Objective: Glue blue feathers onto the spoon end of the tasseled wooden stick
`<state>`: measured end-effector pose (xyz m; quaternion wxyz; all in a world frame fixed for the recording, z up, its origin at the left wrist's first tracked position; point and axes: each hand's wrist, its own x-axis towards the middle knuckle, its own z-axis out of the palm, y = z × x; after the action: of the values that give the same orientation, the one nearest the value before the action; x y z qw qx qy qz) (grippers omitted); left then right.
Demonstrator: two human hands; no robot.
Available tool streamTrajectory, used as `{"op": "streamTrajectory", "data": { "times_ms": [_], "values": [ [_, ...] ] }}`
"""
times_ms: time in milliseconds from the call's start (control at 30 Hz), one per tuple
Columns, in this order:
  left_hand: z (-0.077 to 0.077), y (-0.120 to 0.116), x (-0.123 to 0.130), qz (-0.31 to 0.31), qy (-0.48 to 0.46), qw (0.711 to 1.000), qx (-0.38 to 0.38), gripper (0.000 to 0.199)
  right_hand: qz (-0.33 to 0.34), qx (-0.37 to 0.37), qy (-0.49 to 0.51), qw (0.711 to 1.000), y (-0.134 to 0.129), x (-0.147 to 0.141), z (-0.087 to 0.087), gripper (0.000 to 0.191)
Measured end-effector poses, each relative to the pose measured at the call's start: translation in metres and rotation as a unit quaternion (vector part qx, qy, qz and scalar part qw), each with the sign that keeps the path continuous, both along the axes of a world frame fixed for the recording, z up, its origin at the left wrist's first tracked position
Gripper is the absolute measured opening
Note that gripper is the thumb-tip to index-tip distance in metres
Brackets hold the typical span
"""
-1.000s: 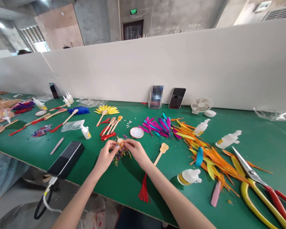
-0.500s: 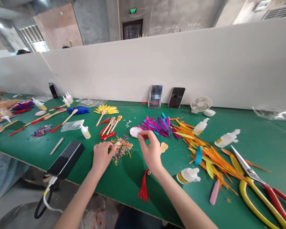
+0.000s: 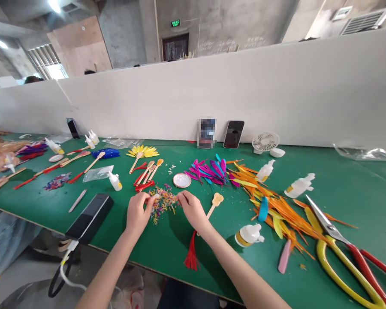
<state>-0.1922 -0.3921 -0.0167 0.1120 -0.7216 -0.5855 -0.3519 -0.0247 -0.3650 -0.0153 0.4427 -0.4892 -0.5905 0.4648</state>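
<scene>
My left hand (image 3: 137, 214) is closed in a pinch at the left edge of a heap of tiny multicoloured pieces (image 3: 164, 201); something small and whitish shows at its fingertips. At the heap's right edge my right hand (image 3: 193, 210) is pinched too, and whatever is between its fingertips is too small to make out. Just beyond the hands lies a small round dish (image 3: 182, 180) with white contents. Beside my right wrist rests a flat wooden stick with a lobed head (image 3: 217, 200), its handle partly behind my forearm. A red tassel (image 3: 191, 253) lies below that wrist.
Large scissors (image 3: 331, 227), orange feathers (image 3: 283, 210) and a white glue bottle (image 3: 249, 235) lie right. Purple feathers (image 3: 209, 171) and a phone (image 3: 233, 134) are behind. Left are a power bank (image 3: 90, 216), a glue bottle (image 3: 115, 181) and a co-worker's hands (image 3: 0, 169).
My right hand has moved from the white dish down and left to the heap, uncovering the wooden stick. My left hand stays by the heap. The view has shifted slightly.
</scene>
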Motion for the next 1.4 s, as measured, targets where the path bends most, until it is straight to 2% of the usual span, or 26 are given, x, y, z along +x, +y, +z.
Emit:
{"op": "streamTrajectory", "data": {
  "times_ms": [100,167,267,433,567,633,700,867,1000,1100,1233,1400],
  "values": [
    [0.004,-0.005,0.01,-0.055,0.02,0.998,0.026,0.02,0.032,-0.059,0.086,0.994,0.002,-0.001,-0.001,0.02],
    [0.005,-0.007,0.018,-0.1,0.049,0.993,0.043,0.013,0.057,-0.103,0.146,0.982,0.001,-0.001,-0.002,0.02],
    [0.007,-0.005,0.029,-0.135,0.086,0.985,0.068,0.014,0.089,-0.159,0.216,0.959,-0.002,0.0,-0.001,0.022],
    [0.009,0.001,0.038,-0.126,0.115,0.981,0.093,0.012,0.123,-0.234,0.296,0.918,-0.008,0.004,0.003,0.026],
    [0.009,0.004,0.033,-0.086,0.038,0.994,0.063,0.016,0.159,-0.251,0.311,0.903,-0.009,0.007,0.005,0.035],
    [0.008,0.004,0.027,-0.042,-0.026,0.998,0.036,0.019,0.149,-0.249,0.307,0.906,-0.007,0.01,0.005,0.036],
    [0.006,0.004,0.02,-0.006,-0.052,0.999,0.01,0.023,0.108,-0.245,0.298,0.916,-0.005,0.012,0.003,0.032],
    [-0.004,0.001,0.007,0.01,0.022,0.999,-0.04,0.027,0.018,-0.228,0.279,0.933,-0.003,0.014,0.0,0.024],
    [-0.013,0.0,0.004,0.016,0.031,0.997,-0.064,0.02,0.01,-0.209,0.259,0.943,-0.004,0.011,-0.002,0.027],
    [-0.017,0.0,0.002,0.012,-0.003,0.997,-0.079,0.017,0.012,-0.201,0.246,0.948,-0.004,0.01,-0.002,0.028],
    [-0.016,-0.001,-0.001,0.007,-0.042,0.994,-0.097,0.01,0.007,-0.191,0.242,0.951,-0.003,0.01,-0.002,0.029],
    [-0.011,-0.005,-0.003,0.014,0.006,0.993,-0.116,0.011,0.004,-0.189,0.236,0.953,-0.003,0.011,-0.002,0.028]
  ]
}}
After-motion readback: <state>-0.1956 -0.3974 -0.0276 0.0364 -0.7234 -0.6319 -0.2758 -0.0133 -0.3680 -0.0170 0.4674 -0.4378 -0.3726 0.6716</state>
